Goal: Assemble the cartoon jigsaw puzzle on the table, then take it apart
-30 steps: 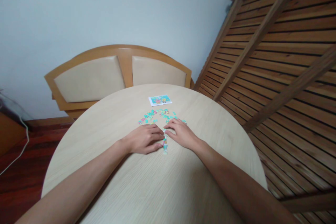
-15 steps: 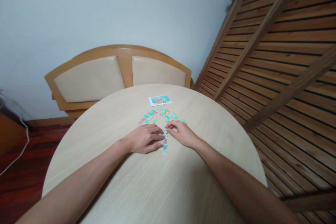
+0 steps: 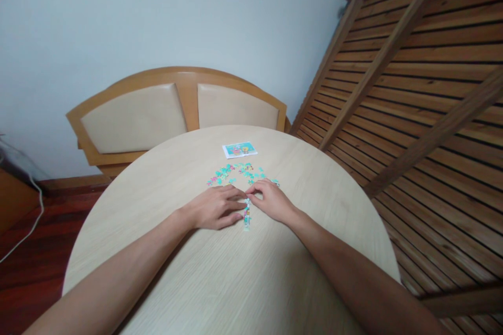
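Left hand point(image 3: 218, 208): you are resting it, unclenched, against 1 jigsaw strip point(image 3: 247, 215). Right hand point(image 3: 270, 200): you are newly covering the strip's far end, seemingly aligning it; grip unclear.

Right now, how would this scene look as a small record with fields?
Surface: round table
Middle: narrow strip of jigsaw pieces
Left hand: palm down, fingers at the strip's left edge
Right hand: thumb and fingertips at the strip's far end; grip unclear
Beyond hands: scattered loose jigsaw pieces
Farther back: cartoon picture card
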A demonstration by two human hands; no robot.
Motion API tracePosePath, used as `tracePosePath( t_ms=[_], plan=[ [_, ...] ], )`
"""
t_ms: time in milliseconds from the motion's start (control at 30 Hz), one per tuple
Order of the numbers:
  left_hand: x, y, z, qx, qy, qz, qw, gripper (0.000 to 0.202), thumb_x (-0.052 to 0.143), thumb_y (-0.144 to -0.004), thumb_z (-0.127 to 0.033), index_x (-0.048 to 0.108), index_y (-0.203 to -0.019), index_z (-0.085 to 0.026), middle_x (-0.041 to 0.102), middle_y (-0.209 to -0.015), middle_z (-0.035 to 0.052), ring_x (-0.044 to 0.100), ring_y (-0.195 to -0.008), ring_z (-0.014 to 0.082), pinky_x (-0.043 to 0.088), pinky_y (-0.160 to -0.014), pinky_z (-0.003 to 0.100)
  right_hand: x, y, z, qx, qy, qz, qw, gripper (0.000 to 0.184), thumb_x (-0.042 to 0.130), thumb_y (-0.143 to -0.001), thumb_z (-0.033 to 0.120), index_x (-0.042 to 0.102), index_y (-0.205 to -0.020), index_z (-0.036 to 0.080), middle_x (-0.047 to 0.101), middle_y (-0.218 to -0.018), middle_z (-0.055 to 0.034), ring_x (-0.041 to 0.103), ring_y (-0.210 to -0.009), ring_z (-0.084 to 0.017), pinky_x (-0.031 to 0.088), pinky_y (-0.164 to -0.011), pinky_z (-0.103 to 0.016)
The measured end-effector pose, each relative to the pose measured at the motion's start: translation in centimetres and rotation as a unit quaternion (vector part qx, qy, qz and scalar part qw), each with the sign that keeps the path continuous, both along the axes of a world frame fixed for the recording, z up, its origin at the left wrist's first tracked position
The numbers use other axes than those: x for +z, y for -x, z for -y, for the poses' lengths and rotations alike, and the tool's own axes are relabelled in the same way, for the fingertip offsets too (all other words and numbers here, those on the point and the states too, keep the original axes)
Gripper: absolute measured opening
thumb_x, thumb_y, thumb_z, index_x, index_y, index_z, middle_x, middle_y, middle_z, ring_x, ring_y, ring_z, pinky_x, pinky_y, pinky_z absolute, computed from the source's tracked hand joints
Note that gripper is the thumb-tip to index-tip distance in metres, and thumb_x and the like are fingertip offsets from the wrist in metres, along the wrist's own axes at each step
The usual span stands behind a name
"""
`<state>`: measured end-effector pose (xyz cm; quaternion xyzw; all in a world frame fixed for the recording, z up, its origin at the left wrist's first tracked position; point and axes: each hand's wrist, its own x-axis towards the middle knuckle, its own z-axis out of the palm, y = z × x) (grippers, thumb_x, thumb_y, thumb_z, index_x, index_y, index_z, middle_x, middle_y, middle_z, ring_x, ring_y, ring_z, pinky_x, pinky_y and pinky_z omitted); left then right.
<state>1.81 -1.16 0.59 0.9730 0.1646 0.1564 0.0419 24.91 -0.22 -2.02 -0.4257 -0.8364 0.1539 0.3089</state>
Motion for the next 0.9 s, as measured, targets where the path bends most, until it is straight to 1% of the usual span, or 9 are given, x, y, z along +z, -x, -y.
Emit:
tracePosePath(
  t_ms=[167,267,400,500,567,633,733,833,900],
  plan=[
    [0.0,-0.1,0.0,-0.009,0.011,0.012,1.000,0.031,0.047,-0.102,-0.034,0.067,-0.121,-0.021,0.068,-0.121,0.0117,0.064,-0.113,0.0255,0.051,-0.101,0.040,0.1,-0.2,-0.2,0.018,-0.016,0.024,0.999,0.011,0.066,-0.092,0.020,0.077,-0.090,0.023,0.074,-0.090,-0.0038,0.063,-0.095,-0.021,0.045,-0.093,-0.036],
    [0.0,-0.1,0.0,-0.009,0.014,0.014,1.000,0.032,0.047,-0.102,-0.034,0.067,-0.122,-0.020,0.070,-0.120,0.0117,0.065,-0.112,0.0252,0.051,-0.100,0.040,0.6,-1.3,-0.7,0.004,-0.030,0.028,0.999,0.014,0.063,-0.094,0.022,0.077,-0.096,0.023,0.075,-0.097,-0.0047,0.063,-0.099,-0.021,0.046,-0.094,-0.037],
    [0.0,-0.2,-0.1,-0.011,0.014,0.016,1.000,0.032,0.047,-0.102,-0.034,0.066,-0.123,-0.020,0.069,-0.122,0.0118,0.065,-0.112,0.0255,0.051,-0.100,0.041,1.5,-4.8,-1.9,-0.080,-0.043,0.043,0.995,0.017,0.060,-0.094,0.022,0.076,-0.099,0.022,0.075,-0.104,-0.0072,0.066,-0.100,-0.023,0.048,-0.093,-0.038],
    [0.0,-0.2,0.0,-0.011,0.015,0.015,1.000,0.033,0.047,-0.102,-0.035,0.065,-0.124,-0.019,0.069,-0.122,0.0119,0.064,-0.113,0.0258,0.051,-0.101,0.041,2.0,-7.9,-2.6,-0.143,-0.021,0.058,0.988,0.017,0.060,-0.092,0.022,0.077,-0.098,0.020,0.077,-0.101,-0.0082,0.069,-0.095,-0.024,0.050,-0.088,-0.037],
    [-0.1,-0.3,0.0,-0.007,0.015,0.014,1.000,0.034,0.046,-0.102,-0.035,0.064,-0.125,-0.019,0.069,-0.121,0.0123,0.064,-0.113,0.0258,0.050,-0.101,0.042,2.1,-9.4,-2.9,-0.165,0.007,0.064,0.984,0.018,0.060,-0.091,0.023,0.077,-0.097,0.019,0.078,-0.099,-0.0091,0.070,-0.091,-0.024,0.052,-0.082,-0.035],
    [-0.1,-0.3,0.1,-0.003,0.014,0.014,1.000,0.035,0.045,-0.102,-0.036,0.062,-0.127,-0.018,0.069,-0.122,0.0130,0.064,-0.113,0.0259,0.050,-0.101,0.042,2.1,-10.2,-3.1,-0.166,0.031,0.066,0.983,0.019,0.060,-0.091,0.023,0.078,-0.096,0.019,0.078,-0.097,-0.0089,0.071,-0.088,-0.024,0.052,-0.079,-0.034],
    [-0.3,-0.3,0.0,-0.004,0.010,0.008,1.000,0.037,0.045,-0.102,-0.039,0.061,-0.129,-0.018,0.067,-0.123,0.0138,0.063,-0.113,0.0264,0.050,-0.101,0.042,1.8,-10.3,-3.1,-0.142,0.052,0.063,0.987,0.018,0.063,-0.089,0.029,0.079,-0.095,0.020,0.078,-0.095,-0.0074,0.071,-0.086,-0.023,0.052,-0.078,-0.033],
    [-0.4,-0.3,0.0,-0.001,0.007,-0.006,1.000,0.038,0.047,-0.101,-0.040,0.061,-0.129,-0.018,0.066,-0.122,0.0140,0.062,-0.113,0.0270,0.050,-0.101,0.043,1.6,-9.8,-2.9,-0.113,0.047,0.067,0.990,0.021,0.068,-0.087,0.036,0.079,-0.096,0.021,0.078,-0.097,-0.0075,0.070,-0.089,-0.023,0.052,-0.081,-0.033],
    [-0.3,-0.4,0.0,0.005,0.007,-0.009,1.000,0.038,0.047,-0.101,-0.040,0.061,-0.128,-0.018,0.065,-0.122,0.0140,0.062,-0.113,0.0271,0.050,-0.100,0.042,1.6,-9.4,-2.8,-0.103,0.039,0.079,0.991,0.022,0.070,-0.086,0.038,0.079,-0.097,0.021,0.077,-0.100,-0.0083,0.069,-0.090,-0.023,0.052,-0.081,-0.033]
  ],
)
